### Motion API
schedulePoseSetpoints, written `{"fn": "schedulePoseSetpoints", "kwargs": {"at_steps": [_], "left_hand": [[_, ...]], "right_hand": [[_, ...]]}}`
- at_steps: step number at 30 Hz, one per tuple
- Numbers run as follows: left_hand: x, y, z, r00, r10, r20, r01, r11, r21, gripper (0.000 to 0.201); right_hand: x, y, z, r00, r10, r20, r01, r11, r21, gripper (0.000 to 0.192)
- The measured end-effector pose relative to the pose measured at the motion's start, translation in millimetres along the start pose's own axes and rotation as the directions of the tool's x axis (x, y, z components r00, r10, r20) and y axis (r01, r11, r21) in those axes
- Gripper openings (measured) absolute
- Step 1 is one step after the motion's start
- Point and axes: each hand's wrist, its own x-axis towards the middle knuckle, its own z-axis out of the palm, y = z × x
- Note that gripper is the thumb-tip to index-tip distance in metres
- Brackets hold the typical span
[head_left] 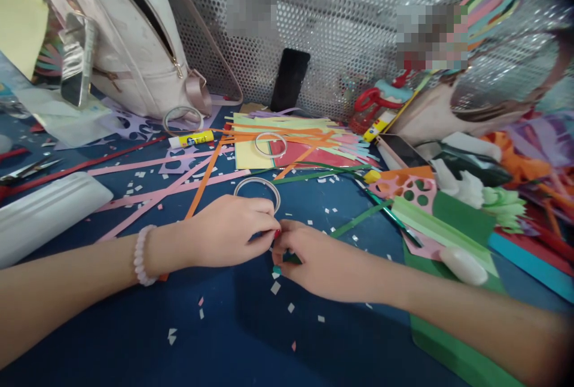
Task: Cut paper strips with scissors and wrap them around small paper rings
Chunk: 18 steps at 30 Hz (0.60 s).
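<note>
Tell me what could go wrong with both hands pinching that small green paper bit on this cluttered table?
The left hand and right hand meet on a tiny green strip; it may slip and get lost among the paper scraps. The tape ring lies just beyond the left hand and could get knocked. The right forearm rests over the green sheet and might drag it.

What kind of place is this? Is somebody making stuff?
It looks like a craft table, maybe at home or in a classroom. Coloured paper strips lie all over the blue tabletop, with a glue stick and tape rings. Both hands pinch a small green paper piece.
</note>
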Motion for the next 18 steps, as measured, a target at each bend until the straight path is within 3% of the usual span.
{"fn": "schedulePoseSetpoints", "kwargs": {"at_steps": [6,12,18], "left_hand": [[-2,0,-3.8,0.990,-0.032,0.134,0.031,0.999,0.009,0.016],[-4,6,-3.0,0.975,-0.041,0.216,0.048,0.999,-0.025,0.015],[-6,11,-4.5,0.972,-0.021,0.234,0.024,1.000,-0.009,0.016]], "right_hand": [[-7,8,6,0.999,0.010,-0.039,-0.006,0.996,0.091,0.015],[-9,7,5,0.995,0.022,-0.098,-0.018,0.999,0.043,0.016],[-12,8,2,0.997,0.036,-0.066,-0.029,0.994,0.101,0.013]]}}
